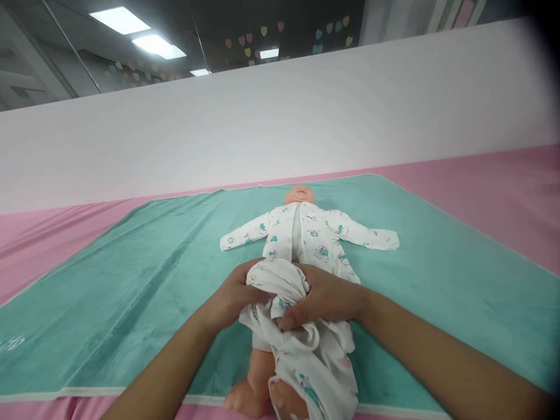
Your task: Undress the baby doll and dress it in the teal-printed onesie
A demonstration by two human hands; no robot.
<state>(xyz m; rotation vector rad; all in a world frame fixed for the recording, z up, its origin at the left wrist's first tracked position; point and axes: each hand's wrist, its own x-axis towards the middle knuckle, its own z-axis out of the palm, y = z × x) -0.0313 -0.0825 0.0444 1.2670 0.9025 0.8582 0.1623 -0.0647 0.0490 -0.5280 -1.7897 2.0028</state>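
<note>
A baby doll (300, 193) lies on its back on a green towel (175, 262), its head away from me. It wears a white printed baby jacket (321, 233) with the sleeves spread out to both sides. Over the doll's lower body, my left hand (238, 294) and my right hand (326, 294) grip bunched white printed baby pants (315, 361). One part of the pants is gathered into a roll between my hands, and the rest hangs over one leg. The doll's other leg (260, 373) is bare below. Some of my fingers are hidden behind the cloth.
Pink cloth (490, 198) shows around the towel on several sides. A white wall panel (262, 128) rises behind it, with dark glass (210, 35) above that carries heart stickers and light reflections.
</note>
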